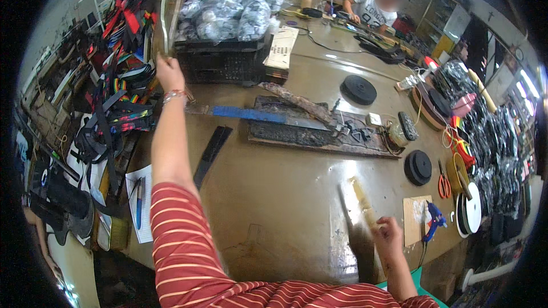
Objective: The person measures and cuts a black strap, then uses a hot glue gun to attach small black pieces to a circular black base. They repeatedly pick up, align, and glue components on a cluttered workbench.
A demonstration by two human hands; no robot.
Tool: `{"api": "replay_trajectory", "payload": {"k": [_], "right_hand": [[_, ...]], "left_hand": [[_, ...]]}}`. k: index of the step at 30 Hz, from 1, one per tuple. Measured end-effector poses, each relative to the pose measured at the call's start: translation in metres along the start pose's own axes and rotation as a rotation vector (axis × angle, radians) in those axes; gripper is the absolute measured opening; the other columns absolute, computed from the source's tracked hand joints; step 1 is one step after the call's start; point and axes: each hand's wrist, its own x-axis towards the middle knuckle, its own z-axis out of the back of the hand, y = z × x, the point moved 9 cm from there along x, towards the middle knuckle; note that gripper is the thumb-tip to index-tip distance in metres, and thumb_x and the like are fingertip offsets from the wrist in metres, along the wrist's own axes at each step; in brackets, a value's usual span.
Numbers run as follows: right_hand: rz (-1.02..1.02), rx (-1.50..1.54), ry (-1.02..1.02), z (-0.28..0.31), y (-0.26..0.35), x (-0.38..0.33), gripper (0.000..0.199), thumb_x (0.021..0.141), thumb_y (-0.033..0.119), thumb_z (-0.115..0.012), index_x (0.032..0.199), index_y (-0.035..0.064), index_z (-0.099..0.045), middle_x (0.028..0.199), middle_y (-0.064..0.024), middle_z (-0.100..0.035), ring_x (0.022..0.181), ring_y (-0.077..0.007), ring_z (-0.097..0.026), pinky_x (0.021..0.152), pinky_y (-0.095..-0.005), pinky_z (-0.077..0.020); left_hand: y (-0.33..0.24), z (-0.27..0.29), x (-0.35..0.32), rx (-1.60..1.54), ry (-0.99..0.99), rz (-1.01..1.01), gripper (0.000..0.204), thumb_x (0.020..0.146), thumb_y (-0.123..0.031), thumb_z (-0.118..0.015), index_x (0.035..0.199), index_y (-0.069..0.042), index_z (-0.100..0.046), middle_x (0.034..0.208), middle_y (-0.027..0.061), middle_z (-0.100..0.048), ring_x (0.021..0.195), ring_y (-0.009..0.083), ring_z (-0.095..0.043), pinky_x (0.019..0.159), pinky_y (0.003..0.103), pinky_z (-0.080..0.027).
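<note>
Left hand (169, 74) grips olive strap (164, 17) by the black crate (222, 60) of clear bags; right hand (388, 234) clutches a wooden stick (363, 201), two black reels beyond.

Workshop filled by one large brown table (285, 194), surface worn and stained. Far end backed by a pale wall (68, 5). Shelving (442, 14) seen far right. Right side lit by bright windows (522, 88). Floor (123, 279) glimpsed near left, dark.
</note>
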Motion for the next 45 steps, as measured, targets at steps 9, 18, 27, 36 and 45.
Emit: {"api": "replay_trajectory", "payload": {"k": [9,18,27,36,45], "right_hand": [[0.193,1.268,-0.106,0.100,0.000,0.031,0.047,0.087,0.011,-0.064,0.129,-0.0008,-0.047,0.113,-0.0097,-0.057,0.091,-0.0160,-0.062,0.068,-0.0161,-0.0533],[0.713,0.836,-0.347,0.175,0.144,-0.011,0.022,0.094,0.021,-0.056,0.103,0.0011,-0.056,0.081,-0.0022,-0.053,0.066,-0.0065,-0.050,0.050,-0.0186,-0.0410],[1.105,0.711,-0.483,0.222,0.343,-0.079,0.029,0.100,0.028,-0.046,0.105,0.0017,-0.056,0.060,0.0005,-0.048,0.042,-0.0025,-0.038,0.035,-0.0176,-0.0298],[1.040,0.603,-0.140,0.151,0.393,-0.053,0.027,0.103,0.025,-0.039,0.099,0.0019,-0.052,0.053,0.0001,-0.048,0.033,-0.0030,-0.037,0.027,-0.0153,-0.0302],[0.520,0.665,-0.083,0.127,0.265,0.035,0.049,0.098,0.040,-0.042,0.130,0.0032,-0.044,0.059,0.0041,-0.040,0.041,-0.0021,-0.029,0.035,-0.0177,-0.0227]], "left_hand": [[-0.197,0.135,-0.006,-0.638,-0.130,-0.276,0.053,0.086,-0.010,-0.067,0.128,0.006,-0.039,0.123,0.0151,-0.053,0.105,0.0212,-0.055,0.093,0.033,-0.042],[-0.284,0.217,-0.179,-0.747,0.347,-0.016,0.051,0.083,-0.008,-0.070,0.127,0.000,-0.044,0.118,0.0096,-0.056,0.103,0.0161,-0.055,0.091,0.031,-0.045],[-0.261,0.215,-0.326,-0.995,0.828,0.250,0.054,0.081,-0.001,-0.070,0.126,0.002,-0.041,0.118,0.0110,-0.057,0.106,0.0171,-0.057,0.091,0.031,-0.046],[-0.251,0.216,-0.325,-0.987,0.876,0.205,0.054,0.081,0.001,-0.068,0.127,0.000,-0.040,0.116,0.0101,-0.057,0.103,0.0171,-0.058,0.088,0.031,-0.048],[-0.249,0.209,-0.243,-0.733,0.723,0.233,0.040,0.083,-0.009,-0.071,0.117,-0.003,-0.050,0.105,0.0042,-0.060,0.091,0.0116,-0.059,0.079,0.027,-0.050]]}}
